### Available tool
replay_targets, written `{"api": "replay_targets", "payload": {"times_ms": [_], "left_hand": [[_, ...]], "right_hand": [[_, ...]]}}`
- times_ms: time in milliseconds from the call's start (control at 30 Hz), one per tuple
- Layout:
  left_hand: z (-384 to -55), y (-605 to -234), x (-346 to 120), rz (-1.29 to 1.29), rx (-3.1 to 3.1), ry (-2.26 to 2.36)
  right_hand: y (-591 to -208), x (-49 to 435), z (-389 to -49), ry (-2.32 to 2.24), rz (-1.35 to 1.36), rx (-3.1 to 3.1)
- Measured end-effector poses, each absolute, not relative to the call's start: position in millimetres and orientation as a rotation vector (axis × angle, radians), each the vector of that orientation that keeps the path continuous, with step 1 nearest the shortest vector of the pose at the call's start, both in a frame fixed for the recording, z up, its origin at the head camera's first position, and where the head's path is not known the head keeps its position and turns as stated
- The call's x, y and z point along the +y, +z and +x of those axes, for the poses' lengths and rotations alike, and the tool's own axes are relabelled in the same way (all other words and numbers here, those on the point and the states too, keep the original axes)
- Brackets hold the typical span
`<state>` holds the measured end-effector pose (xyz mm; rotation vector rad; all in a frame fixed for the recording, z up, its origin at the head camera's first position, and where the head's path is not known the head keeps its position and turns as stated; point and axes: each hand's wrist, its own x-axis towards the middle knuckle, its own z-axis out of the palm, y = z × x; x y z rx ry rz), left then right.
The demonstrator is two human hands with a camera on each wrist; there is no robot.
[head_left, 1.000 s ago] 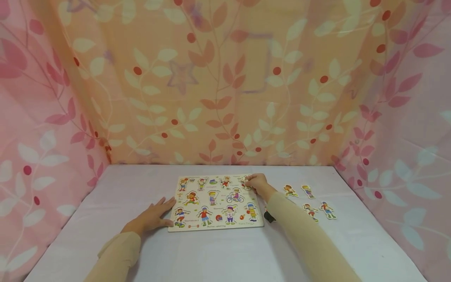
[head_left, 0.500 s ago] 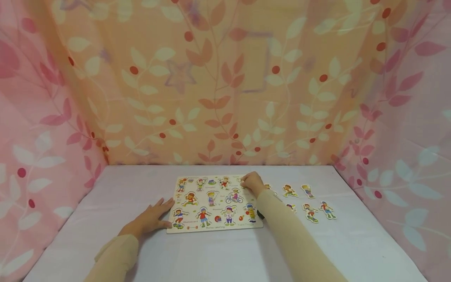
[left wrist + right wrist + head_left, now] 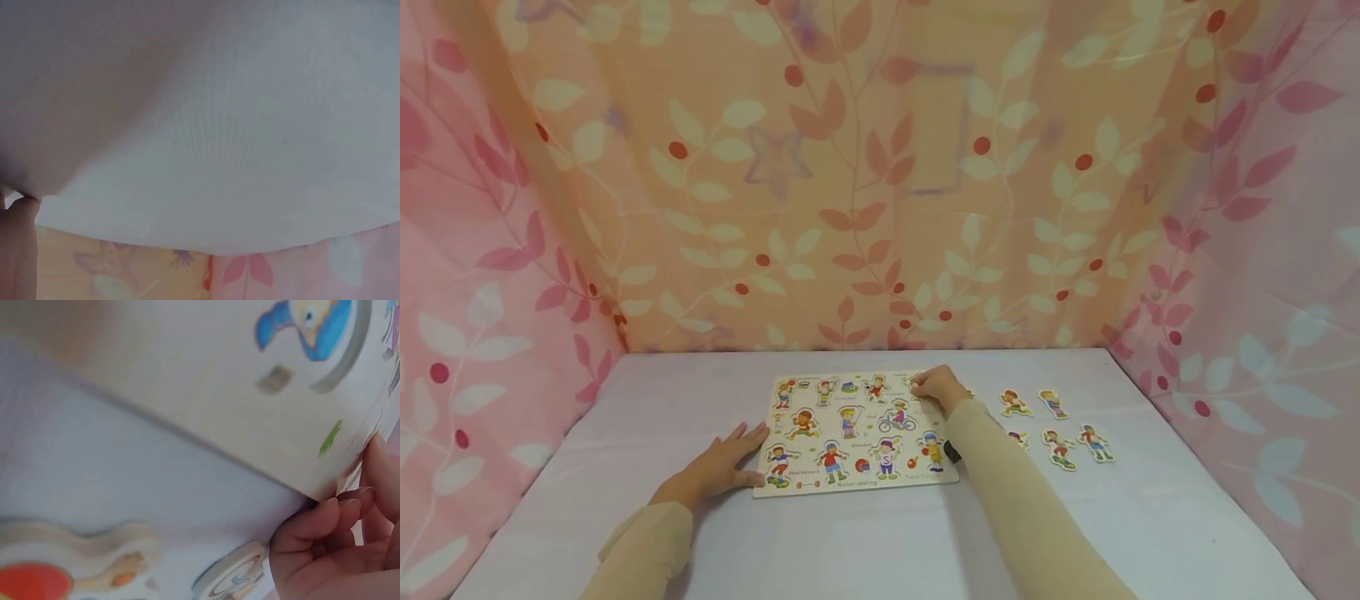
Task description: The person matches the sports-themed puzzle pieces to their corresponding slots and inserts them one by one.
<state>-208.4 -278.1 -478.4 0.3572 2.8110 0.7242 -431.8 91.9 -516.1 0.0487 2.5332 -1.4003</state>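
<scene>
A pale puzzle board [image 3: 831, 454] printed with sports children lies on the table, figures showing across its three rows. My left hand [image 3: 722, 467] rests flat beside its left edge, fingers spread and fingertips at the edge. At the board's far right corner, my right hand [image 3: 942, 387] pinches a small figure-shaped puzzle piece [image 3: 917, 384] over the tennis spot. Its fingers mostly hide that piece. In the right wrist view the curled right fingers [image 3: 312, 525] are right at the board's corner. The left wrist view shows only a bit of the left hand [image 3: 19, 244] at its edge.
Loose puzzle pieces lie right of the board: a runner [image 3: 1015, 403], a figure in purple trousers [image 3: 1052, 404], a skateboarder [image 3: 1058, 450] and a roller skater [image 3: 1096, 442]. Others are partly hidden by the right sleeve [image 3: 1007, 492]. Floral curtains [image 3: 865, 183] enclose the table.
My right hand has shifted slightly left at the board's far right corner, and its forearm has swung left, uncovering more of the loose pieces. The left hand stays by the board's edge.
</scene>
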Motion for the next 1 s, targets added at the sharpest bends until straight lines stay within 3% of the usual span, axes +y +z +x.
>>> {"api": "replay_targets", "payload": {"times_ms": [67, 233, 400, 533, 633, 833, 1000], "left_hand": [[-207.1, -478.4, -278.5, 0.370, 2.814, 0.726], [-205.7, -480.3, -279.0, 0.384, 2.813, 0.734], [-207.4, -482.1, -277.7, 0.354, 2.804, 0.722], [-209.4, -482.4, -276.2, 0.367, 2.810, 0.719], [-209.5, -482.6, -277.1, 0.367, 2.823, 0.715], [-205.5, -484.0, -280.0, 0.342, 2.805, 0.747], [-208.2, -483.2, -278.8, 0.355, 2.812, 0.745]], "right_hand": [[-469.9, 80.1, -388.5, -1.425, 0.151, 2.492], [-460.5, 80.0, -373.1, -1.476, 0.167, 2.490], [-483.4, 85.8, -396.3, -1.455, 0.227, 2.516], [-556.9, 106.3, -458.1, -1.428, 0.094, 2.610], [-585.0, 108.9, -481.0, -1.365, 0.022, 2.681], [-490.0, 78.6, -396.5, -1.320, 0.147, 2.579], [-446.8, 91.6, -362.9, -1.415, 0.146, 2.579]]}}
